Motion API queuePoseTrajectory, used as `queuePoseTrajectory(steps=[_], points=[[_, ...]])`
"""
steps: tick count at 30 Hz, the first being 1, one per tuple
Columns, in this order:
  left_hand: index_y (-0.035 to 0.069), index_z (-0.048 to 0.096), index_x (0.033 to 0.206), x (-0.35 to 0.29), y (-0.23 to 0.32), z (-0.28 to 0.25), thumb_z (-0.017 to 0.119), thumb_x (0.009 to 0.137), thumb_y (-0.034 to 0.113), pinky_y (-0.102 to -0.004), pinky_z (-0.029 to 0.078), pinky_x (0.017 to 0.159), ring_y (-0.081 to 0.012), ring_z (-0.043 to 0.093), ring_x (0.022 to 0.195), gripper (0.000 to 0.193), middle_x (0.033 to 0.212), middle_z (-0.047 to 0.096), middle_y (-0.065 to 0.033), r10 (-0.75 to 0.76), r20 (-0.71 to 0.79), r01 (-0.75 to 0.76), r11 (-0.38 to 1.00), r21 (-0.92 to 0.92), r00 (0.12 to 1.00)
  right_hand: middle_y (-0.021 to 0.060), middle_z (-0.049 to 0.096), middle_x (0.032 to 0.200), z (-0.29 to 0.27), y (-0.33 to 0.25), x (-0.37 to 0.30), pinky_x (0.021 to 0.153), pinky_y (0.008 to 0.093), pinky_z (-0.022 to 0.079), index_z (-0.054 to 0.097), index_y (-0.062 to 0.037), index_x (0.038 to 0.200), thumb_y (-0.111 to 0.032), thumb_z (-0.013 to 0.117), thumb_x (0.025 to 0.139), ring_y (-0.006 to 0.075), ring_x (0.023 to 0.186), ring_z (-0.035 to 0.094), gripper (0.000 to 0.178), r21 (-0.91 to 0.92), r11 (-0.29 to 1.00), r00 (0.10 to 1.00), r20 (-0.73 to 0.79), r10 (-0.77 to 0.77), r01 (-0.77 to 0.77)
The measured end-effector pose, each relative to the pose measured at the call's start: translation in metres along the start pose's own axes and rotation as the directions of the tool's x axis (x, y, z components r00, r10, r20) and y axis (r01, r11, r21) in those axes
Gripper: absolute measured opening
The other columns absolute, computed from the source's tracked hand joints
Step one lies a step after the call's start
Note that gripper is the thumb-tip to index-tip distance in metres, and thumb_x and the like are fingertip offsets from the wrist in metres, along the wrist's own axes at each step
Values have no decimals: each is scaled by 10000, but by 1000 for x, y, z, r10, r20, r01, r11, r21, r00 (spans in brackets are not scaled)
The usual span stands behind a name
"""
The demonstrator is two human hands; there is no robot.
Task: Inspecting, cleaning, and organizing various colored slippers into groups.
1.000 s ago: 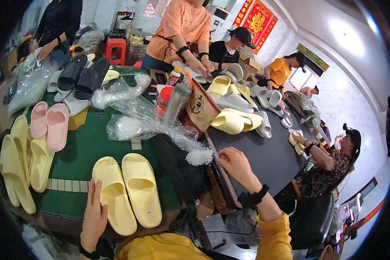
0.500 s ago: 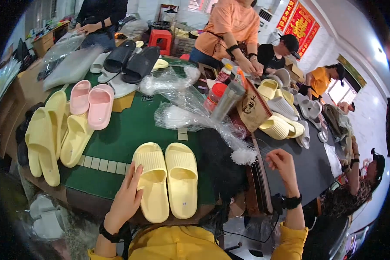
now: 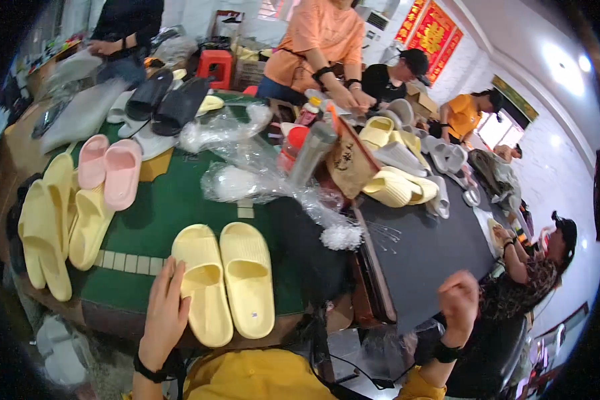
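Observation:
A pair of pale yellow slippers stands before me, toes away: the left slipper [image 3: 207, 310] and the right slipper [image 3: 257, 307], side by side. My left hand [image 3: 163, 313] lies along the left slipper's outer side, fingers stretched out and touching it, not wrapped round it. My right hand [image 3: 459, 300] is raised off to the right, blurred, with its fingers curled together. Whatever it may pinch is too thin or smeared to make out. Between the hands, a bundle of thin white plastic tag loops [image 3: 342, 237] sticks out of clear wrap, with loose strands fanning to its right.
Other yellow slippers [image 3: 43, 240] and a pink pair [image 3: 121, 173] lie at the left, black slippers [image 3: 180, 107] farther back. A steel flask [image 3: 313, 153] and a paper bag [image 3: 353, 160] stand mid-table. Several co-workers surround the tables; one wears an orange shirt [image 3: 320, 40].
My right hand has moved from beside the white tag loops rightward and closer to me, its fingers curling. My left hand stays by the left slipper. The whole view has shifted, moving the scene leftward.

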State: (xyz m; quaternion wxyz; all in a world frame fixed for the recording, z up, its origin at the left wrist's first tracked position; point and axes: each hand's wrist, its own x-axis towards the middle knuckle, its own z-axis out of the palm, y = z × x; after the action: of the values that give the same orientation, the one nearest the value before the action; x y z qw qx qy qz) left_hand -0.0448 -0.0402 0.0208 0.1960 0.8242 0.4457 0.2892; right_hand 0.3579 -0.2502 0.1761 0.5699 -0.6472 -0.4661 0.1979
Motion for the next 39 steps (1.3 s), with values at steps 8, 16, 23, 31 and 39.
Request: queuePoseTrajectory(steps=[8,16,23,31,39], points=[[7,580,1248,-11,97,-40,598,875,14,-279,483,655,-185,567,746,373,1265,562,-153,288,-34,-276,870,-409,957,135,658,930,112,-6,-13,735,370,532,640,-28,979,-135,600,906,312,832,652,136,-275,902,728,682,-62,334],[-3,620,1065,-1,113,5,630,849,-35,-299,502,642,-245,624,768,218,1010,620,-145,492,-1,-402,710,-578,870,99,646,881,113,-29,-18,680,347,516,648,-14,1042,-70,611,880,289,763,629,176,-148,934,676,727,-119,325],[-9,642,957,-3,80,-47,614,809,-65,-364,502,718,-298,620,815,161,917,638,-136,426,14,-395,850,-349,905,117,661,884,69,-19,-18,704,349,521,653,-22,995,-33,626,872,287,808,655,126,-167,966,734,678,-33,197],[96,719,956,-32,49,-48,717,734,31,-348,521,669,-258,633,762,232,886,647,-76,403,98,-358,882,-306,910,116,615,993,125,20,2,797,366,524,651,-25,978,9,625,823,291,915,633,161,-253,907,748,657,-94,337],[91,680,1014,-43,40,-32,717,752,91,-359,536,713,-251,630,827,264,945,622,-62,422,204,-370,896,-246,883,127,620,956,229,77,17,728,363,526,611,-7,996,18,600,830,315,843,635,169,-69,876,617,736,-278,478]])
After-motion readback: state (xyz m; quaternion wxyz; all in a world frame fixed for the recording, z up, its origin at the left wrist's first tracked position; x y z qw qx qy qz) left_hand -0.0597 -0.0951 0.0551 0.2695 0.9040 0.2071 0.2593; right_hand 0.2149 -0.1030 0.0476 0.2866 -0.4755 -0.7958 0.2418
